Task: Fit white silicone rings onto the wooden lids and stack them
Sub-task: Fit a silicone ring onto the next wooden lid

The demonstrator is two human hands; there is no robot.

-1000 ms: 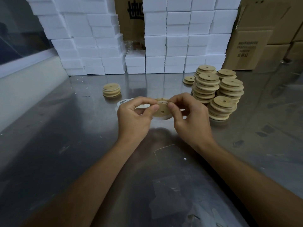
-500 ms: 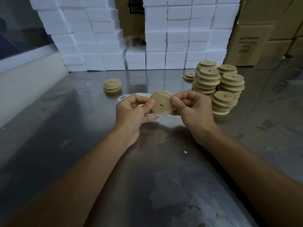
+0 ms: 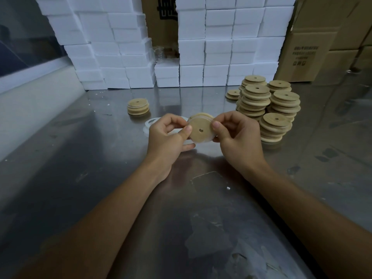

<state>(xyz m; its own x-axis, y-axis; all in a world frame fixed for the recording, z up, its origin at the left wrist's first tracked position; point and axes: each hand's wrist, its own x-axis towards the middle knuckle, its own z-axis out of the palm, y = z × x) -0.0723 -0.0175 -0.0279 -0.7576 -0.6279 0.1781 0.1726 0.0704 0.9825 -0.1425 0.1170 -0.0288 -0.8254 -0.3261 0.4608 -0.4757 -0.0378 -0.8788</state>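
A round wooden lid point(image 3: 200, 130) with a small centre hole is held upright over the steel table, its flat face towards me. My left hand point(image 3: 168, 135) pinches its left edge and my right hand point(image 3: 236, 135) pinches its right edge. A white silicone ring shows along the lid's rim. Loose white rings point(image 3: 150, 122) lie on the table just behind my left hand, partly hidden by it. A short stack of lids point(image 3: 138, 106) stands at the back left. Several taller stacks of lids point(image 3: 267, 109) stand to the right.
The steel table point(image 3: 100, 178) stretches towards me. White foam boxes point(image 3: 211, 47) are piled in a wall along the back. Cardboard cartons point(image 3: 314, 49) stand at the back right. A pale ledge point(image 3: 30, 97) borders the left side.
The lid has tipped up from nearly flat until its face points at me. Both hands have kept hold of its edges, and the view has shifted slightly.
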